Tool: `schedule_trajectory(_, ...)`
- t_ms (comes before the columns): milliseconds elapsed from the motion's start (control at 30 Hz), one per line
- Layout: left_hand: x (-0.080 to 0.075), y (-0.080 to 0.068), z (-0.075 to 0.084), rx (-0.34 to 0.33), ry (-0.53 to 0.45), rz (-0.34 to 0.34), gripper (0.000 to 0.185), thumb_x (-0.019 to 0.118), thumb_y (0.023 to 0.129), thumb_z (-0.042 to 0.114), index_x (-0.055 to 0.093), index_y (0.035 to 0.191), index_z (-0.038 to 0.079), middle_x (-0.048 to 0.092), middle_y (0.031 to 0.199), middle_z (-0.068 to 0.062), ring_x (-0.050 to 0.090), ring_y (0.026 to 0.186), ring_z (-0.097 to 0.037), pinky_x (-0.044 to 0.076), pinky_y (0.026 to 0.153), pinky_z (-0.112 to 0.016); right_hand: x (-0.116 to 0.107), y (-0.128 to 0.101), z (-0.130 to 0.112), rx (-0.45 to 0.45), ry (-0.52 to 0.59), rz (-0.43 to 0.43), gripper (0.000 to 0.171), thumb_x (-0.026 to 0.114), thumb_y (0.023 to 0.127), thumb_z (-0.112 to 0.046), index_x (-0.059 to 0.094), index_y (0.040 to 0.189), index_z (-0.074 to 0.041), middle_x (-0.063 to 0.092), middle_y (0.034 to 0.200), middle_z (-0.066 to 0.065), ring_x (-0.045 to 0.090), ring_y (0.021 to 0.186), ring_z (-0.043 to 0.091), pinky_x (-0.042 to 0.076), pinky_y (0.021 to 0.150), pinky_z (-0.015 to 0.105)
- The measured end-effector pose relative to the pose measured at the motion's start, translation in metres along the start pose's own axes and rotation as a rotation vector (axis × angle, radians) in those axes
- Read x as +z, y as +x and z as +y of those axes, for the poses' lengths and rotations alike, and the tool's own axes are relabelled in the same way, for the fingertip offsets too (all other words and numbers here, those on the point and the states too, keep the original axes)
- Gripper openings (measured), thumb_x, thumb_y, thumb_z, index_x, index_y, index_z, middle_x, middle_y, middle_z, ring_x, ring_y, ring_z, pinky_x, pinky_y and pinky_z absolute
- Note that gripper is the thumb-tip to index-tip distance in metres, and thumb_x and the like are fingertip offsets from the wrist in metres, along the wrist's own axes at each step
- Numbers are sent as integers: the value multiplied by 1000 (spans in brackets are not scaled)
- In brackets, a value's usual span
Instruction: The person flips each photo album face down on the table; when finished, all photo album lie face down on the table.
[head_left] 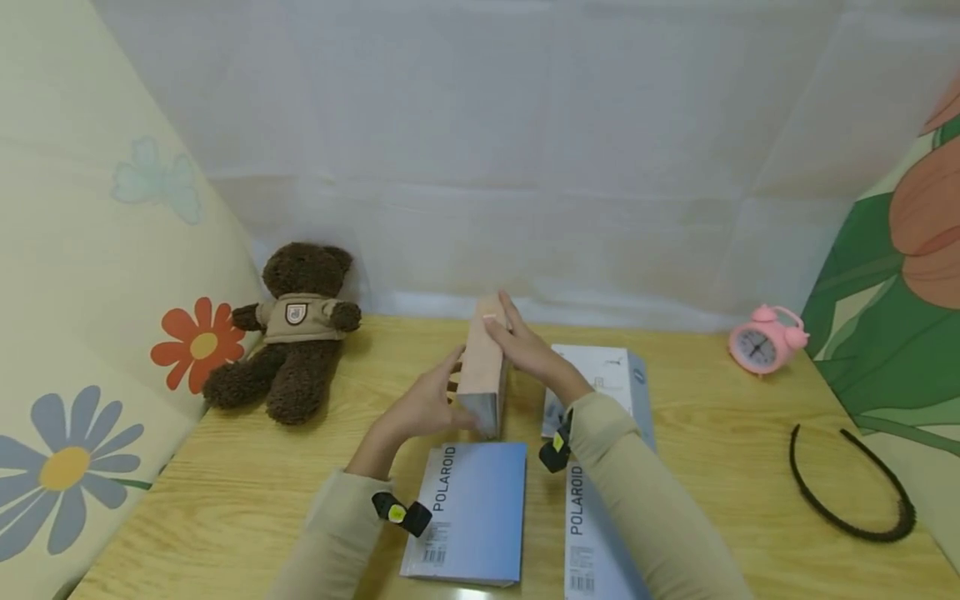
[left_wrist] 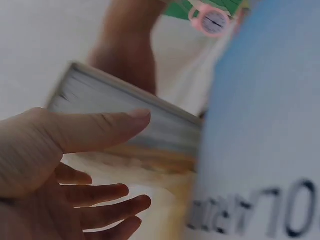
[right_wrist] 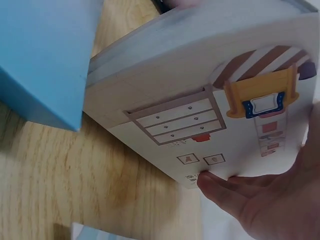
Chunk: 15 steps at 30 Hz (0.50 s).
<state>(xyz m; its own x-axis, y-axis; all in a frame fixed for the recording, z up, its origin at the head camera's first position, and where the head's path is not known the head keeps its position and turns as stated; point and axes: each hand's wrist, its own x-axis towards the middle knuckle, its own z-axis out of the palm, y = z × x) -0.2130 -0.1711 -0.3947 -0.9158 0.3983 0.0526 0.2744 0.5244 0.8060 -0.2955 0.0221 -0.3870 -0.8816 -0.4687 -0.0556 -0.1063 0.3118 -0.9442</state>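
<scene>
A thick book [head_left: 480, 367] with a pale pink spine stands on edge between both hands. Its cover [right_wrist: 175, 100], printed with a chest of drawers, faces the right wrist camera. My right hand [head_left: 532, 350] holds the far end, thumb over the upper edge. At the near left side is my left hand [head_left: 427, 404]. In the left wrist view its thumb [left_wrist: 105, 130] lies straight along the page block, and its fingers are spread loosely. Just in front lies a blue and white book [head_left: 480, 517] lettered POLAROID.
Beneath the right forearm lies another POLAROID book [head_left: 588, 533], with a white-covered book [head_left: 592, 362] behind it. A brown teddy bear [head_left: 300, 333] sits at the back left. To the right are a pink alarm clock [head_left: 761, 342] and a dark headband [head_left: 855, 533].
</scene>
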Motion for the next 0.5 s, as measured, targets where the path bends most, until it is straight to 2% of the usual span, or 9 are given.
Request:
schedule_trajectory(67,6,1,-13,-29,-28,-29,115,88,74,14,12,160,13,39,152,-20,49,126,-40,46,99,-55,1,0,1,13,8,-5,70,37,102,-58,-4,157,-46,20,163,15,38,138,41,40,103,61)
schedule_trajectory(167,14,3,-26,-18,-49,-50,115,90,72,15,16,160,12,42,150,-17,47,129,-37,42,103,-55,3,0,3,22,18,-3,69,38,102,-57,-3,157,-47,36,154,21,50,128,41,45,98,59)
schedule_trajectory(267,21,4,-30,6,-56,-47,109,89,73,14,21,158,10,44,149,-16,44,133,-36,35,108,-57,5,0,5,16,38,13,68,39,103,-53,-1,158,-45,49,143,23,58,119,38,48,95,57)
schedule_trajectory(333,23,4,-28,-2,-57,-44,103,87,76,12,24,157,10,45,149,-17,42,135,-37,31,111,-58,6,0,5,9,71,23,69,41,103,-50,0,159,-42,54,136,25,62,113,36,49,94,55)
schedule_trajectory(400,24,5,-27,-21,-64,-38,98,84,78,9,26,157,10,47,146,-18,45,132,-38,35,109,-58,5,-3,1,24,120,20,69,40,105,-47,-1,159,-39,53,136,25,63,109,35,50,95,52)
schedule_trajectory(500,21,6,-26,-78,-71,-23,96,81,81,6,24,158,10,47,144,-22,49,127,-41,42,104,-56,1,-5,4,44,191,45,68,37,107,-41,-3,160,-32,43,147,24,63,106,33,51,95,47)
